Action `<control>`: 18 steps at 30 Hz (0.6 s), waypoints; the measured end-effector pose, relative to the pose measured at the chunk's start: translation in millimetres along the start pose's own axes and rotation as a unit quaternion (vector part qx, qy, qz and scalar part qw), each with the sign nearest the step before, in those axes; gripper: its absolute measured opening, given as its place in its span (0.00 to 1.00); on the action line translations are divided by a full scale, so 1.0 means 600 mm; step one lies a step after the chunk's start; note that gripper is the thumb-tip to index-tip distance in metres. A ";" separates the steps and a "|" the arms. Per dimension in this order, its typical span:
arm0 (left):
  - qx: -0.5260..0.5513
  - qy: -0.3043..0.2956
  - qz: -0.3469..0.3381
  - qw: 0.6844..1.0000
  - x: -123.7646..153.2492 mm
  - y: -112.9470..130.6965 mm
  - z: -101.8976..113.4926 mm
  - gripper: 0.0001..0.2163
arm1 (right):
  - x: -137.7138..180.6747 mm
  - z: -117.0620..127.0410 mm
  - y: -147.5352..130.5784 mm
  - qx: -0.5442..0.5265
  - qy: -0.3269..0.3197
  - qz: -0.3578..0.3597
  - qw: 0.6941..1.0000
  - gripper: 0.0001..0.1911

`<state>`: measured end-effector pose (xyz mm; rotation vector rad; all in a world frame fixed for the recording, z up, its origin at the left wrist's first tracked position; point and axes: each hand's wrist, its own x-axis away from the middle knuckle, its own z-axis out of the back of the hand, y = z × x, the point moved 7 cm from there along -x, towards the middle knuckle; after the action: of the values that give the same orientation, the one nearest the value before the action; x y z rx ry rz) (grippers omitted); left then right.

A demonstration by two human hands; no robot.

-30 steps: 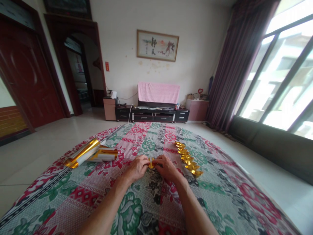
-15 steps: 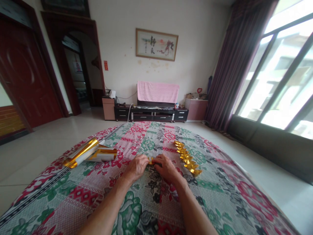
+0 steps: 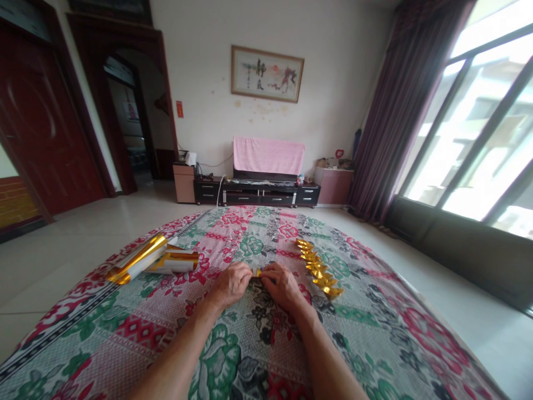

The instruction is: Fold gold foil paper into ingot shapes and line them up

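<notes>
Between my two hands is a small piece of gold foil paper (image 3: 256,273), mostly hidden by the fingers. My left hand (image 3: 233,282) pinches its left end, and my right hand (image 3: 280,282) grips the right end. Both hands are closed, low over the patterned cloth. To the right of my right hand, a row of folded gold paper ingots (image 3: 317,269) runs away from me, several of them touching or overlapping. Off to the left lie curled sheets of gold foil paper (image 3: 141,260) with white backs, partly rolled up.
A floral cloth (image 3: 220,355) in red, green and grey covers the round table. Beyond its far edge stands a low black TV cabinet (image 3: 258,197), with a pink towel (image 3: 268,154) draped over the screen. A purple curtain (image 3: 400,111) and windows are on the right.
The hands stay nearly in place, still holding the gold foil paper between them. A little more of the paper shows at the right fingertips. The ingots and curled sheets have not moved.
</notes>
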<state>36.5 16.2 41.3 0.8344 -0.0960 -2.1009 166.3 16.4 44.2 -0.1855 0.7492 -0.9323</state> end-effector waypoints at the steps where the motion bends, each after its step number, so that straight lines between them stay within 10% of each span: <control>1: 0.002 0.001 0.001 1.000 0.000 0.000 0.000 0.09 | 0.000 0.001 -0.001 0.001 0.001 0.002 1.000 0.11; 18: 0.027 0.016 0.001 1.000 0.000 -0.009 -0.003 0.08 | 0.003 0.014 0.005 -0.023 0.055 -0.032 0.998 0.07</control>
<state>33.6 20.0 38.0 0.8993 -0.1371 -2.0893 174.7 15.1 48.2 -0.2021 0.8710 -0.9932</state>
